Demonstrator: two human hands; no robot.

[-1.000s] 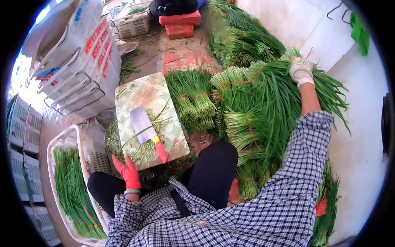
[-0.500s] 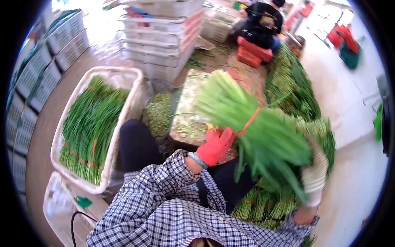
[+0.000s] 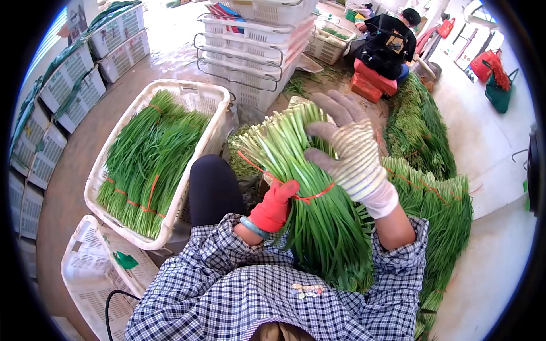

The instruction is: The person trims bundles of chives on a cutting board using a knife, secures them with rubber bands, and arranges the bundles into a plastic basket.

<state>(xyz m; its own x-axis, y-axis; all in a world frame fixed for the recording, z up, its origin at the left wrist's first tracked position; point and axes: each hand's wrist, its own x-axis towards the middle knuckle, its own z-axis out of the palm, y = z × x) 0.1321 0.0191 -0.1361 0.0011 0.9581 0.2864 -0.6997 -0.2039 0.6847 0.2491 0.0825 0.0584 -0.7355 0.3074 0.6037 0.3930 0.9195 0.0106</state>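
1. Nearest: the wearer's checked shirt, cuffs pushed back, and a dark-trousered knee.
2. Left hand: red glove, pale bracelet at the wrist. Fingers closed around the side of a garlic-chive bundle, thumb near its red band.
3. Right hand: striped knit glove, soiled at the fingers. Fingers released and spread over the bundle's pale stem ends; cannot tell how firmly they touch.
4. The bundle lies tilted in front of the torso, between the hands, stem ends pointing away and leaves hanging toward the wearer.
5. Lower left: a tipped white crate with a green scrap on it. Just beyond, a white basket holds banded chives.
6. Right side: more bundles heaped beside the wearer, further greens beyond.
7. Ahead, left of the held stems: loose trimmings.
8. Further out: stacked white crates; at left, a row of crates partly draped in dark green material.
9. Far: a co-worker in dark top and cap, near red blocks. Upper right, a red bag and a teal bag.
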